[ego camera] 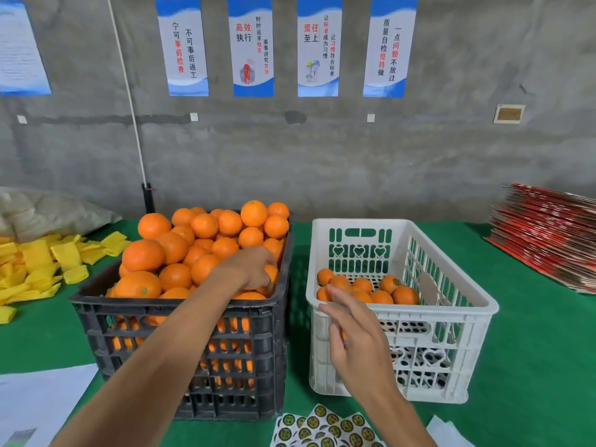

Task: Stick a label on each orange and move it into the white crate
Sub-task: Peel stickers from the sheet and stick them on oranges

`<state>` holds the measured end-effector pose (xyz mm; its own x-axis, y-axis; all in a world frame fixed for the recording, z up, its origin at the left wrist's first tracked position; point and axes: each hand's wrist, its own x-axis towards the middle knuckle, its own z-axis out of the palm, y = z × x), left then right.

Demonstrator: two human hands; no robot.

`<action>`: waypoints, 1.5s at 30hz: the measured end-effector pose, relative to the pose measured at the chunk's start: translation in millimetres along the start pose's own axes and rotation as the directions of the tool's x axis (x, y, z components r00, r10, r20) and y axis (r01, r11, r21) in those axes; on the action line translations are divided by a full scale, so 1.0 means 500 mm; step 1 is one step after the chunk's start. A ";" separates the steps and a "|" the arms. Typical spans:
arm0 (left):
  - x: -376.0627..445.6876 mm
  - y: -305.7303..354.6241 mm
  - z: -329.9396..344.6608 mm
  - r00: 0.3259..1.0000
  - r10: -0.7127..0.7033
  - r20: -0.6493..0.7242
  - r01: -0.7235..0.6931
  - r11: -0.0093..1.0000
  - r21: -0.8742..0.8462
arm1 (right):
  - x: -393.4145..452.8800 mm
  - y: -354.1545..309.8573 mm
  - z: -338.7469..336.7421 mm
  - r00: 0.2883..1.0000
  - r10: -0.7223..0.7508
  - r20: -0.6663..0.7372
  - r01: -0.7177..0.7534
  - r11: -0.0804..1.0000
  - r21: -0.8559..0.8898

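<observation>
From the head camera, the left hand [254,269] reaches into the black crate [180,321], fingers curled around an orange [270,275] at the right edge of the heap. The fruit is piled above the rim, so pulling this one out could loosen its neighbours and send them rolling onto the green table [532,366]. The right hand [351,330] hovers with loose, straight fingers, holding nothing, at the near rim of the white crate [403,312]. That crate holds only a few oranges at its far end, at least one bearing a label [396,281]. A sticker sheet [325,427] lies in front of both crates.
</observation>
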<state>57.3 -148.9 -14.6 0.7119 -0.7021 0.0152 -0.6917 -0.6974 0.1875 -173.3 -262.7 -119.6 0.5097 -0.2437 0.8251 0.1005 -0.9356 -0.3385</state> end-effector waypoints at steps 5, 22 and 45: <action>-0.142 0.032 -0.019 0.745 -0.141 -0.651 -0.253 0.845 -0.472 | 0.006 -0.039 -0.011 0.995 0.102 -0.004 -0.098 0.961 0.260; -0.360 0.086 0.411 0.992 -0.102 -0.077 -0.040 0.330 -0.943 | -0.242 0.011 0.011 0.730 0.378 0.570 -0.503 0.861 0.074; -0.366 0.077 0.532 0.956 -0.282 -0.076 0.005 0.274 -0.962 | -0.294 0.049 0.050 0.716 0.306 0.628 -0.416 0.909 0.030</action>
<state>-131.8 -85.3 -271.5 0.8851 -0.4640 0.0358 -0.0696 -0.0559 0.9960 -224.4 -243.4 -260.8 0.9321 -0.3003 0.2027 -0.0944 -0.7415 -0.6643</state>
